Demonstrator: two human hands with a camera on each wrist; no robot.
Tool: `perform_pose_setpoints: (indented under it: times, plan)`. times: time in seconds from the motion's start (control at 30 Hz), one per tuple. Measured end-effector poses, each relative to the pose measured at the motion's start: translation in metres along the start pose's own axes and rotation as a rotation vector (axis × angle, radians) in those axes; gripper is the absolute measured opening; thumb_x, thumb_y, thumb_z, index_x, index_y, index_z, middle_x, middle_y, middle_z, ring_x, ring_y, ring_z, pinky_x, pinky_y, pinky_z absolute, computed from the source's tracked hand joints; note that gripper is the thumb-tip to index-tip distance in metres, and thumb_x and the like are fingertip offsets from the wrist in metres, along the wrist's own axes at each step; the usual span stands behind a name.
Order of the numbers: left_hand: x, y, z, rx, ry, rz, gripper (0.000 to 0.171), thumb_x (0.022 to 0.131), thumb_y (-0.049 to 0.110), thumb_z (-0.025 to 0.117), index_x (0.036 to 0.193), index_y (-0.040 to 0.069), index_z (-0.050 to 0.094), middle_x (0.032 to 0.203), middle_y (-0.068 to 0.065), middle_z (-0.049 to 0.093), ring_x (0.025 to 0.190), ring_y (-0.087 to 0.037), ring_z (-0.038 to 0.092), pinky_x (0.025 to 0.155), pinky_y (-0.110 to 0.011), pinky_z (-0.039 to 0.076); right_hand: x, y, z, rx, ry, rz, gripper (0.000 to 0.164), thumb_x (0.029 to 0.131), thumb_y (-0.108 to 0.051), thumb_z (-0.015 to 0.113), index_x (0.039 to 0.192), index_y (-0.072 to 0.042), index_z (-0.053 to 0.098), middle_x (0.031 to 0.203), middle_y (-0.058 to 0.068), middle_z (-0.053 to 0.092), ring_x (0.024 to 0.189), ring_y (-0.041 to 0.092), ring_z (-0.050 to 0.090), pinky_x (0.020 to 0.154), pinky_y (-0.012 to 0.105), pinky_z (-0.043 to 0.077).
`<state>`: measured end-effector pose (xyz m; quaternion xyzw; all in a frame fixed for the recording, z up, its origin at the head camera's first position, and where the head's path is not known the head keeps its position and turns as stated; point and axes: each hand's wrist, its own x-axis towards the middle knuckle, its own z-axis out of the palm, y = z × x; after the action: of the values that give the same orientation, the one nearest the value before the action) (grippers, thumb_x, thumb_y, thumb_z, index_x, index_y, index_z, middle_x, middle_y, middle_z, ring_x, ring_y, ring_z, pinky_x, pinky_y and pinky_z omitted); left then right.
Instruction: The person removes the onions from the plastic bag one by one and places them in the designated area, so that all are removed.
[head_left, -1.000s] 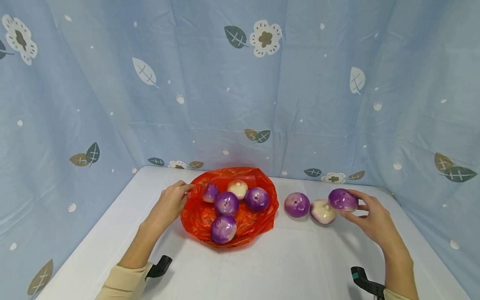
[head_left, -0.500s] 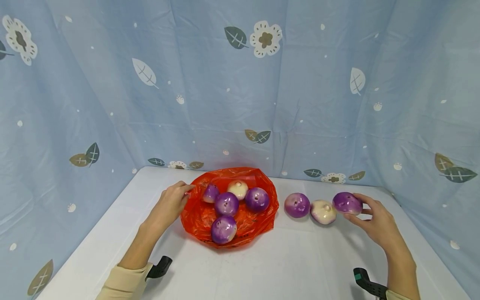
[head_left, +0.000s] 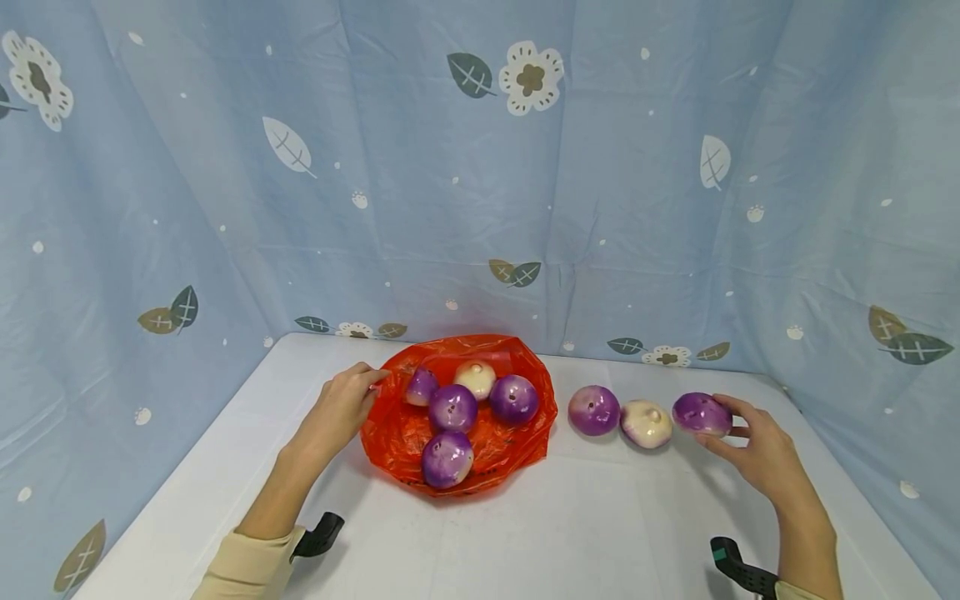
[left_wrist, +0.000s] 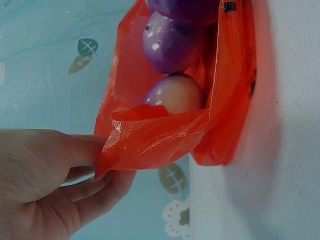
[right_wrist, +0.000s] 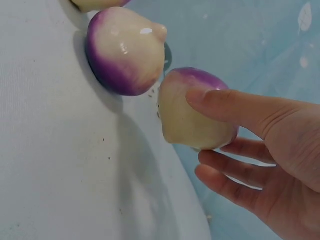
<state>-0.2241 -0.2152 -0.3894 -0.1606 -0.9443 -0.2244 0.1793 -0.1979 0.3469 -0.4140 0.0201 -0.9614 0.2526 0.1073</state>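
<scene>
My left hand (head_left: pixel 341 406) pinches the left rim of an open red plastic bag (head_left: pixel 517 457); in the left wrist view the bag's edge (left_wrist: pixel 145 145) lies between thumb and fingers. Several glossy purple-and-white turnips (head_left: pixel 453 407) sit inside the bag, with a smaller purple piece (head_left: pixel 422 387) at its upper left. On the right, my right hand (head_left: pixel 761 454) holds a turnip (head_left: pixel 702 414), purple side up, by thumb and fingers. The right wrist view shows this turnip's pale underside (right_wrist: pixel 187 117) raised off the table, its shadow below.
Two turnips stand in a row between bag and right hand: a purple-topped one (head_left: pixel 594 410) and a pale-topped one (head_left: pixel 646 424). The white table (head_left: pixel 600 525) ends at a blue patterned curtain (head_left: pixel 420 183) behind and at both sides.
My right hand has moved right and slightly down with its turnip, away from above the pale-topped one to a spot beside it. My left hand stays at the bag's rim.
</scene>
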Motion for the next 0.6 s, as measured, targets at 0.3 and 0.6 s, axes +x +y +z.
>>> perform_pose_setpoints:
  times: [0.3, 0.6]
  plan:
    - [0.0000, -0.0002, 0.0007, 0.009, 0.002, 0.008, 0.029, 0.085, -0.006, 0.068, 0.114, -0.004, 0.069, 0.097, -0.016, 0.068, 0.084, -0.029, 0.069, 0.075, -0.041, 0.062, -0.0004, 0.0070, 0.0030, 0.003, -0.042, 0.021, 0.076, 0.083, -0.027, 0.079, 0.142, 0.004, 0.041, 0.129, 0.034, 0.049, 0.107, 0.053, 0.058, 0.083, 0.066, 0.051]
    - [0.0004, -0.0018, 0.0021, 0.011, 0.004, 0.016, 0.029, 0.085, -0.006, 0.068, 0.114, -0.005, 0.070, 0.095, -0.016, 0.068, 0.083, -0.029, 0.069, 0.075, -0.041, 0.062, -0.0005, 0.0099, 0.0063, 0.000, -0.078, 0.054, 0.078, 0.084, -0.028, 0.077, 0.144, 0.003, 0.038, 0.132, 0.036, 0.046, 0.109, 0.053, 0.056, 0.086, 0.065, 0.050]
